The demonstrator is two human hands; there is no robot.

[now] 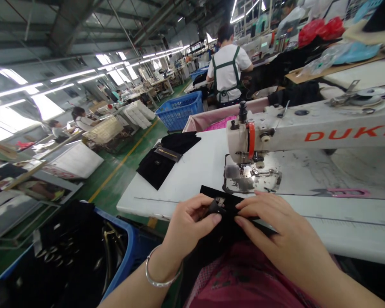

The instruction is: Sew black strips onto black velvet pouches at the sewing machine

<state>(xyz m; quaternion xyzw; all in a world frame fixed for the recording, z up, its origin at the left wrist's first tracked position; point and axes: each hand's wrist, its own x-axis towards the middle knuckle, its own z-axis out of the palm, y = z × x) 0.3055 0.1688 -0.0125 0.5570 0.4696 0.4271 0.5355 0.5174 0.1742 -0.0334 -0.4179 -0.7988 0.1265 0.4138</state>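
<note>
My left hand (188,222) and my right hand (277,229) pinch a small black fabric piece (223,201) at the near edge of the white sewing table (195,171). The piece carries a small buckle-like part between my fingertips. The fabric hangs down over my lap, which is covered in pink cloth. A silver bracelet sits on my left wrist. Just beyond the fabric is the needle plate (252,179) of a white sewing machine (308,128) with red lettering.
A stack of black fabric pieces (167,158) lies at the table's far left. A blue bin (80,256) with black parts stands at my lower left. Pink scissors (346,192) lie on the right. A person in a green apron (229,68) works ahead near a blue basket (179,109).
</note>
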